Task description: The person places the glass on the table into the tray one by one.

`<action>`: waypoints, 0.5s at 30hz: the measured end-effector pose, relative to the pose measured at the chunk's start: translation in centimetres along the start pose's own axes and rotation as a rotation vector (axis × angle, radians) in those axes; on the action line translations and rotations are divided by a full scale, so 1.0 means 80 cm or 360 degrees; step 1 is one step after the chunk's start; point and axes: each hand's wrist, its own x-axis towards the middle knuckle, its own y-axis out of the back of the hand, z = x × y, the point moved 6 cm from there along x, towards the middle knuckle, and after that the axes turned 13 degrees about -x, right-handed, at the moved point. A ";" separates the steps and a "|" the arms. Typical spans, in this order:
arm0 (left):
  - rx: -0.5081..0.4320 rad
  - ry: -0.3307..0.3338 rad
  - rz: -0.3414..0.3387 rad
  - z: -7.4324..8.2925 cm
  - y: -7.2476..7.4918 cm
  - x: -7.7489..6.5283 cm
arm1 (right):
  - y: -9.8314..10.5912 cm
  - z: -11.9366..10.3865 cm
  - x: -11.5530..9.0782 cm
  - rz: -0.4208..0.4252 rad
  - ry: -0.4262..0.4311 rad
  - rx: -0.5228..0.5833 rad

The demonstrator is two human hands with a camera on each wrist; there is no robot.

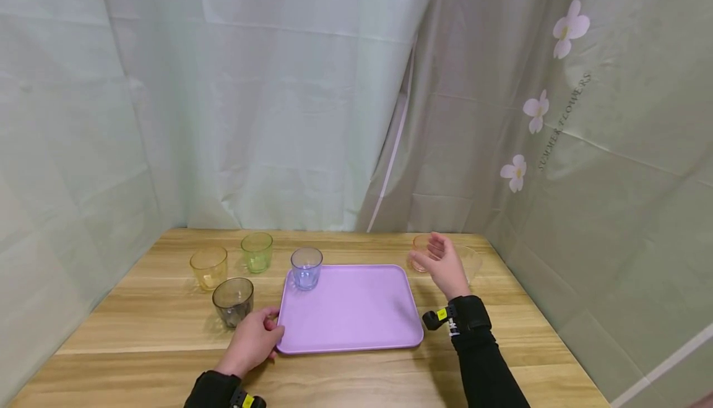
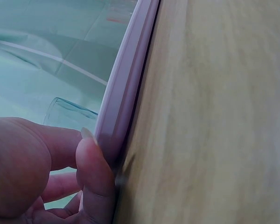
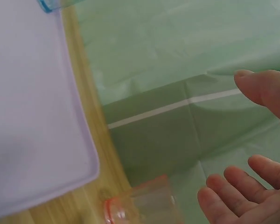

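A light purple tray [image 1: 351, 309] lies on the wooden table. My left hand [image 1: 253, 340] holds its left front corner, with thumb and fingers at the tray rim [image 2: 126, 88] in the left wrist view. On the tray's back left corner stands a blue glass cup [image 1: 306, 269]. My right hand [image 1: 444, 269] hovers beyond the tray's right side, fingers spread loosely and nothing in them. Partly behind it is an orange-pink glass cup [image 1: 419, 254], apart from the fingers [image 3: 242, 186] in the right wrist view. A clear glass [image 1: 469, 264] stands to the right, partly covered by the hand.
Left of the tray stand a yellow cup [image 1: 209, 269], a green cup [image 1: 257, 253] and a dark grey cup [image 1: 233, 303], the grey one close to my left hand. Pale curtains [image 1: 289, 98] hang behind and along both sides of the wooden table [image 1: 139, 334].
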 end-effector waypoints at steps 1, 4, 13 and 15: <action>0.0000 0.0004 0.0001 0.000 0.000 0.000 | 0.003 0.000 0.000 0.0002 0.0006 0.0001; 0.0006 0.0008 -0.0004 0.000 0.000 0.000 | 0.012 -0.002 0.001 0.0017 0.0003 0.0015; 0.0003 0.0022 -0.0011 0.002 0.000 0.000 | 0.038 -0.011 0.003 0.0060 0.0022 0.0027; 0.0006 0.0020 -0.0012 0.002 0.000 -0.001 | 0.044 -0.010 0.004 0.0066 0.0018 0.0038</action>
